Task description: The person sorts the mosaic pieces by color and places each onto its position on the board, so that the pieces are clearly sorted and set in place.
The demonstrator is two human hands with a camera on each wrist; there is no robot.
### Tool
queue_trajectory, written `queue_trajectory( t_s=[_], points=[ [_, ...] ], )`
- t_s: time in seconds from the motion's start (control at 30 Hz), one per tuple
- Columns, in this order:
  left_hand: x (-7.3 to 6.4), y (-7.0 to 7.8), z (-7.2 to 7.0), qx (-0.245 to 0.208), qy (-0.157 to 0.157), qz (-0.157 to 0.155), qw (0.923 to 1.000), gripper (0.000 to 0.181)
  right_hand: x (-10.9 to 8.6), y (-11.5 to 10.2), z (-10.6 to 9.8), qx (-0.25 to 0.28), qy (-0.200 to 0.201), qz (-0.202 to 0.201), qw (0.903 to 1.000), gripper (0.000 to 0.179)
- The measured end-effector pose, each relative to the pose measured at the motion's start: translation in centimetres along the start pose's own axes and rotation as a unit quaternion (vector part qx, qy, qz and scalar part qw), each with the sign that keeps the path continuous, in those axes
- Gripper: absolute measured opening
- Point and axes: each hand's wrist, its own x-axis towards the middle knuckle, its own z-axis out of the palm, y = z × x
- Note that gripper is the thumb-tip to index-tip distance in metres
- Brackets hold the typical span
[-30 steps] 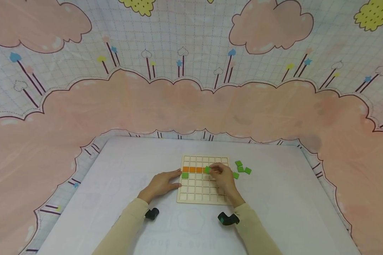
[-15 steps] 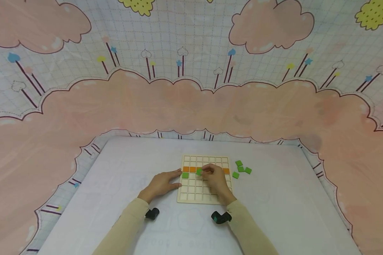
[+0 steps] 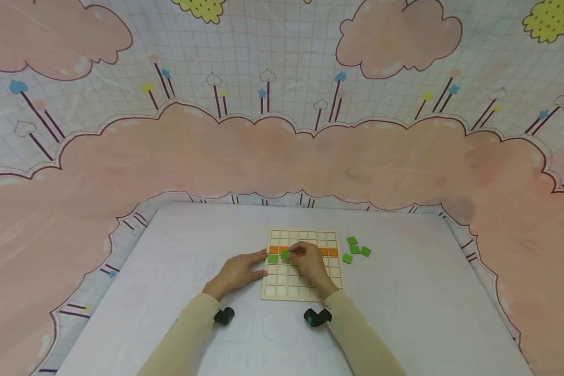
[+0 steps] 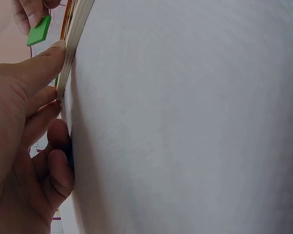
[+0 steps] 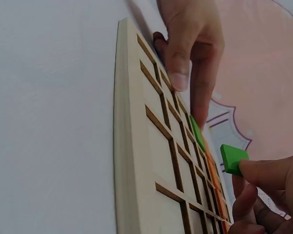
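Observation:
A square wooden grid board [image 3: 274, 290] lies on the table. One row of its cells holds orange tiles [image 3: 274, 250], partly hidden by the right hand. Just below that row, a green tile [image 3: 272, 259] fills the leftmost cell. My left hand [image 3: 236, 270] rests at the board's left edge, its fingertips and thumb touching it. Between thumb and fingers, my right hand [image 3: 310, 263] pinches another green tile [image 3: 284, 255]. The right wrist view has this held tile [image 5: 232, 157] raised above the board, apart from the cells.
Several loose green tiles [image 3: 354, 249] lie right of the board on the white table [image 3: 404, 292]. A black wrist camera [image 3: 317, 317] sits below the right wrist, and another camera [image 3: 224, 315] by the left. A patterned cloth [image 3: 282, 162] surrounds the table's far side.
My right hand has carried the green tile leftward over the board, to beside the placed green one. Orange tiles at the row's right end have come into view. The left hand stays put.

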Motion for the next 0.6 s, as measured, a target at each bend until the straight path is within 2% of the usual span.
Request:
queue_trajectory(
  t_s=[0.47, 0.6],
  points=[
    [0.0, 0.1, 0.14, 0.004, 0.004, -0.005, 1.0, 0.06, 0.13, 0.24, 0.75, -0.028, -0.004, 0.007, 0.9996, 0.006],
    [-0.03, 0.01, 0.35, 0.004, 0.005, -0.008, 1.0, 0.06, 0.21, 0.47, 1.05, -0.043, -0.001, -0.008, 0.999, 0.006]
  ],
)
